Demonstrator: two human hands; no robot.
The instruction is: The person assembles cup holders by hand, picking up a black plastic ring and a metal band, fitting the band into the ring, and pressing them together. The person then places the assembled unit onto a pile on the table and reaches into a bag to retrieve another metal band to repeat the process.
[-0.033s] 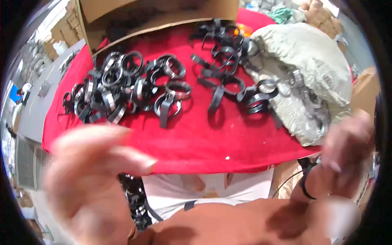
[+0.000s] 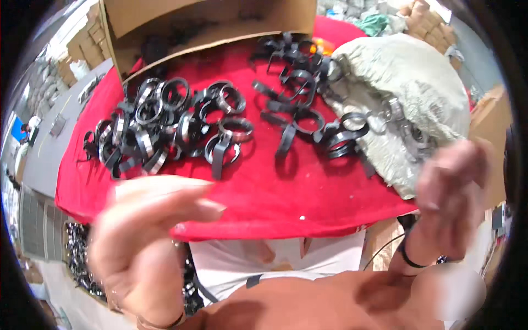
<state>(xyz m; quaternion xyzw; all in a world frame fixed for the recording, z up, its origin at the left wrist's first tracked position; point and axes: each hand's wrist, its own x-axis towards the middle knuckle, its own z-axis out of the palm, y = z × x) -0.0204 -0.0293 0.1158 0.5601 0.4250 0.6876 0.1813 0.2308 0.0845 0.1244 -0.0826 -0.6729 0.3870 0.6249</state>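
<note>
My left hand point(image 2: 140, 242) hangs over the near left edge of the red-covered table point(image 2: 264, 203). Its fingers are bent and the thumb stands apart, with nothing between them. Beyond it lies a heap of black and silver rings point(image 2: 148, 110) with short black strap-like arms. A second, looser group of black rings point(image 2: 308, 121) spreads to its right. My right hand point(image 2: 454, 190), a dark band at its wrist, is raised at the near right, in front of a pale plastic sack point(image 2: 407, 71). Blur and its angle hide whether its fingers hold anything.
An opened cardboard box point(image 2: 214, 22) with dark pieces inside stands at the table's far side. Clear-wrapped pieces point(image 2: 407, 126) lie on the sack. Below the table at left, many shiny black parts point(image 2: 82, 258) fill a container. A grey table point(image 2: 55, 148) stands farther left.
My left hand has shifted to the right, and my right hand has come a little left. Both hands are somewhat less blurred. The rings keep their arrangement.
</note>
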